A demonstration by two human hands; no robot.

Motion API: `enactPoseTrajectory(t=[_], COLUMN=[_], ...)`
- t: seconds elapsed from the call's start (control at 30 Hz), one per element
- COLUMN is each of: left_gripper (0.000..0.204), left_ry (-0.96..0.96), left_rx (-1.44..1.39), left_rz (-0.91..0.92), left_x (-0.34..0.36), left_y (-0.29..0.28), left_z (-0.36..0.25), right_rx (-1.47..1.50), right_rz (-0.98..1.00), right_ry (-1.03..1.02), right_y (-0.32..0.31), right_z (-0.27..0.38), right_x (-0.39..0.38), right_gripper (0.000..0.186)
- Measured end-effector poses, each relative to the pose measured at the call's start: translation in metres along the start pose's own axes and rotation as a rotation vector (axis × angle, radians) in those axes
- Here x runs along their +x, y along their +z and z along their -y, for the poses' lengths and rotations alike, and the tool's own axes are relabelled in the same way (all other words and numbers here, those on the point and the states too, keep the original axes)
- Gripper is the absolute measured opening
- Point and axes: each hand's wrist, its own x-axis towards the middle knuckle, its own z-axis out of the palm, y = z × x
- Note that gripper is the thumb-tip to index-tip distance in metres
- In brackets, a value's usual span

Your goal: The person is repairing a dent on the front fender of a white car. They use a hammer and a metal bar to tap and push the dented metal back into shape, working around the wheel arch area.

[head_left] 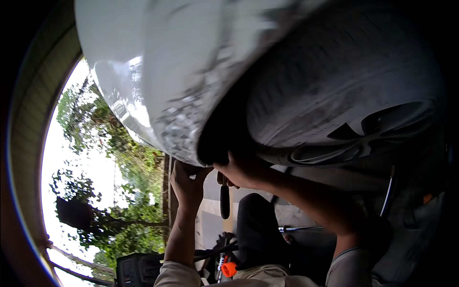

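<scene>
Both hands work under the scraped white car bumper (181,95): left hand (187,184) grips its edge, right hand (239,171) is closed around a black-handled screwdriver (224,201); the bumper is not yet detached.

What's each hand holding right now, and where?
Right hand grips a dark-handled tool by its top end. Left hand presses the white fender edge, holding nothing visible.

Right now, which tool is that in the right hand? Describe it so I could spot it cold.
Start at the big grey tyre beside the white car body panel. Just below their meeting edge both hands reach up; the right hand grips a tool hanging straight down. It is the only slim, dark, stick-like handle there, between the two forearms.
</scene>
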Motion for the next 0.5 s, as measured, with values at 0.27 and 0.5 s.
enactPoseTrajectory(t=[0.27, 0.5], left_gripper=[0.042, 0.043], left_ry=[0.148, 0.157], left_rx=[-0.162, -0.342], left_rz=[-0.037, -0.068], left_x=[-0.007, -0.008], left_y=[0.019, 0.039], left_z=[0.014, 0.016], right_rx=[0.25, -0.006], right_rz=[0.059, -0.032], right_ry=[0.417, 0.377], right_y=[-0.007, -0.014], right_z=[0.011, 0.018], right_x=[-0.009, -0.018], right_gripper=[0.022, 0.019])
